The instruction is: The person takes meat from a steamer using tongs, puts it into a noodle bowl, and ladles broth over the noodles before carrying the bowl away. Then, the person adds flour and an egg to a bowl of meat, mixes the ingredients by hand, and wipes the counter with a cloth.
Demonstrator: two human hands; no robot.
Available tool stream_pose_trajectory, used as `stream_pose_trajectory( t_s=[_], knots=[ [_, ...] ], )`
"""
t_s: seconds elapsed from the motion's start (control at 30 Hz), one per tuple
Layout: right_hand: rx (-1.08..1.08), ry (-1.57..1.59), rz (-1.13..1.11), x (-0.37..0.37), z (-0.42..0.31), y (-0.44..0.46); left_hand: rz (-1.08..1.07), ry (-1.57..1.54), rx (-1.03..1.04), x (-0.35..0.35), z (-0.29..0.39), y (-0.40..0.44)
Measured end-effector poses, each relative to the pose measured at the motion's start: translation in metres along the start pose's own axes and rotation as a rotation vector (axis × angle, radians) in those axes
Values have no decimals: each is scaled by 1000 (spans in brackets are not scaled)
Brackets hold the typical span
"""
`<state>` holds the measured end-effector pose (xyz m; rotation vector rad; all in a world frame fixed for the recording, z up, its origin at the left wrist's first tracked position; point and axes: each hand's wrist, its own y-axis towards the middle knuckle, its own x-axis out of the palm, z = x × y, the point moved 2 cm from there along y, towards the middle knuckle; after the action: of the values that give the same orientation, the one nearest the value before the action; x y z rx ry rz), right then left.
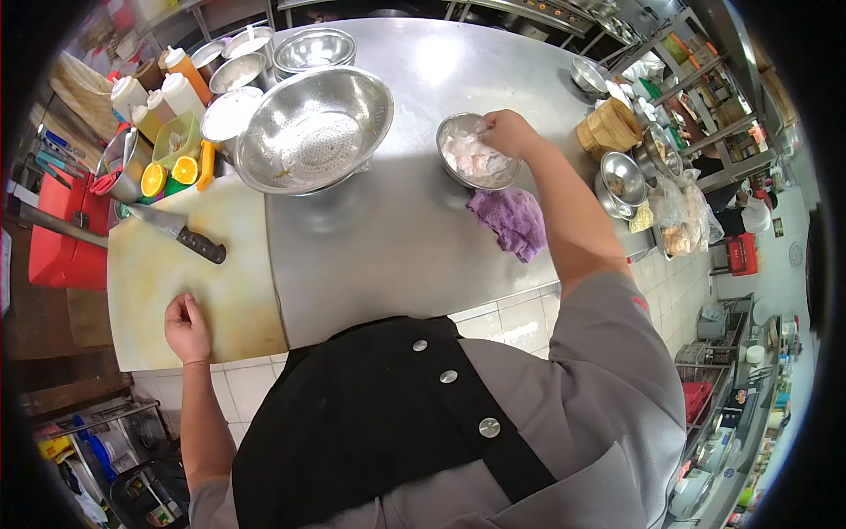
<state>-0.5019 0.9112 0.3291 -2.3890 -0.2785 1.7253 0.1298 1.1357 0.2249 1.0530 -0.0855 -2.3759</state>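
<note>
My right hand (506, 134) is closed at the right rim of a small steel bowl (480, 184), which holds a whitish, floury mass (474, 159). Whether its fingers pinch the rim or something inside the bowl cannot be made out. A crumpled purple cloth (511, 222) lies beside that bowl, nearer to me. My left hand (187, 328), fingers curled, rests over the near part of a pale cutting board (238, 264) and shows nothing in it. A knife with a dark handle (202, 245) lies on the board beyond that hand.
A large perforated steel bowl (313, 132) stands left of centre. Behind the board are squeeze bottles (182, 93), orange halves (185, 169) and a red box (60, 242). Stacked bowls (315, 48) stand at the back. A bamboo steamer (609, 127) and steel bowls (621, 176) are at the right.
</note>
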Motion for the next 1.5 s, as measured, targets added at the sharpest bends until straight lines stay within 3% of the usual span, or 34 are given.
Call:
stream_pose_trajectory(
  t_s=[0.1, 0.2, 0.3, 0.4, 0.5, 0.6, 0.7, 0.73, 0.83, 0.93, 1.03, 1.13, 1.27, 1.4, 1.5],
  knots=[
    [-18, 92, 180, 19, 4, -3, 23, 3, 41, 1, -4, 0],
    [-150, -217, 151, 52, -2, -13, 1, 36, 33, 0, -4, 0],
    [-134, -120, 218, 52, 14, 2, 1, 31, 14, -1, 1, 1],
    [-66, -33, 128, 29, 12, -2, 7, 25, 36, 2, -7, 2],
    [142, 3, -68, 2, -11, -11, 28, 26, 50, 3, -9, 2],
    [-113, -60, -100, 47, 2, 1, 17, 37, 18, 3, -9, 1],
    [-96, -114, 75, 74, -8, 5, -5, 118, -5, -1, 4, 1],
    [-43, -72, -20, 74, -9, 9, 12, 112, 19, -1, 3, 0],
    [-106, -145, 20, 53, -9, 5, 48, 97, 53, 2, -4, 2],
    [21, -195, 138, 14, -26, -21, 45, 85, 26, 4, -2, 1],
    [-212, -82, -42, -2, -20, -24, 42, 79, 21, 6, -4, 2],
    [-266, 3, -80, 16, -4, -8, 39, 117, 4, 4, -2, 2],
    [-231, -46, 173, 83, -15, 0, 44, 108, 24, 6, 7, -1],
    [-126, 13, 78, 60, -10, 0, 63, 59, 99, 6, -4, 4],
    [-39, 0, 9, 26, -12, -5, 12, 4, -6, 2, 4, 1]
  ],
)
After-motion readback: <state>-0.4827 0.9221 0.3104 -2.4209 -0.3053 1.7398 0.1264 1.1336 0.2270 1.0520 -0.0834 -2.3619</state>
